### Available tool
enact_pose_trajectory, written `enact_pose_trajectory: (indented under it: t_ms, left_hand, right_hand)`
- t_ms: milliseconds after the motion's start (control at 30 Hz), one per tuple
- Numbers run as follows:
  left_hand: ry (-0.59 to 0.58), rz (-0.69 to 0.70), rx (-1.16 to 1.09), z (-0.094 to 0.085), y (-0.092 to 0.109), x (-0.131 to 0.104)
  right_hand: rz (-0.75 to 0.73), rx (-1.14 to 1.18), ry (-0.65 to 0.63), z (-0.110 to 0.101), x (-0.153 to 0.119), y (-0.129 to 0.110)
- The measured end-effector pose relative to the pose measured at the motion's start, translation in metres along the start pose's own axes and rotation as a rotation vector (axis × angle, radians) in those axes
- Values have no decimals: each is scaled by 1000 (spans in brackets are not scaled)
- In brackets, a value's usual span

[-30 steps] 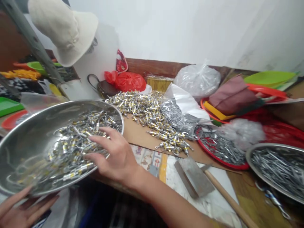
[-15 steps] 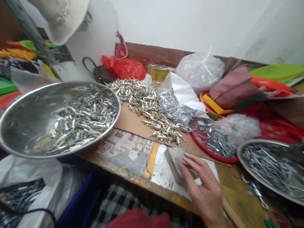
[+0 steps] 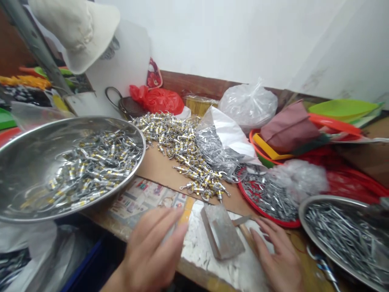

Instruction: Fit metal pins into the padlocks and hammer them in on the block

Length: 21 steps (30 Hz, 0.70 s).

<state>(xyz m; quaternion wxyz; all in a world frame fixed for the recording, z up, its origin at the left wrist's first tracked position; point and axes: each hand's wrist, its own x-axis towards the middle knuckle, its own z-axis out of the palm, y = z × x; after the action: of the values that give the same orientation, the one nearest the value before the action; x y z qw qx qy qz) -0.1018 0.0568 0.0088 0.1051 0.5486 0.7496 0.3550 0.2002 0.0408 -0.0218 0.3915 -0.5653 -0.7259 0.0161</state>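
Observation:
My left hand (image 3: 153, 245) is over the near table edge, left of a grey metal block (image 3: 226, 233). A gap shows between its thumb and curved fingers, with nothing clear in it. My right hand (image 3: 278, 253) is right of the block, fingers curved and apart, over a wooden handle (image 3: 249, 241). A narrow metal piece (image 3: 242, 220) is at the handle's far end; its join is unclear. The block sits on a worn pale metal plate (image 3: 200, 251). Beyond it lies a pile of metal hooks with yellow marks (image 3: 185, 150).
At left a large steel bowl (image 3: 27, 125) holds similar hooks. On the right are a red tray (image 3: 243, 190) of small metal parts and a steel basin (image 3: 304, 202) of thin rods. A clear bag of metal parts (image 3: 208, 142) leans beside the pile. One loose hook (image 3: 323, 263) lies near the basin.
My left hand has come into view from below. My right hand has left the metal block and moved right, toward the wooden handle. The view has tilted up slightly.

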Motion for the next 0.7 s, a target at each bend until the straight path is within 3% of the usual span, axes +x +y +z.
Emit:
enact_pose_trajectory:
  t_ms: [167,333,467,600,700]
  left_hand:
    - [-150,61,-56,29,7,15]
    - [-278,120,-115,50,11,23]
    - [-253,56,-220,36,6,8]
    - [-256,-5,-391,14,-1,-22]
    - [-260,3,-451,11,-8,-38]
  right_hand:
    - [-8,-238,-11,9,43,50]
    - [33,-405,-286,37,98,67]
    - [79,-430,-324,48,112,64]
    - [100,-458,-352,45,112,60]
    - [97,-491,-391,43,113,56]
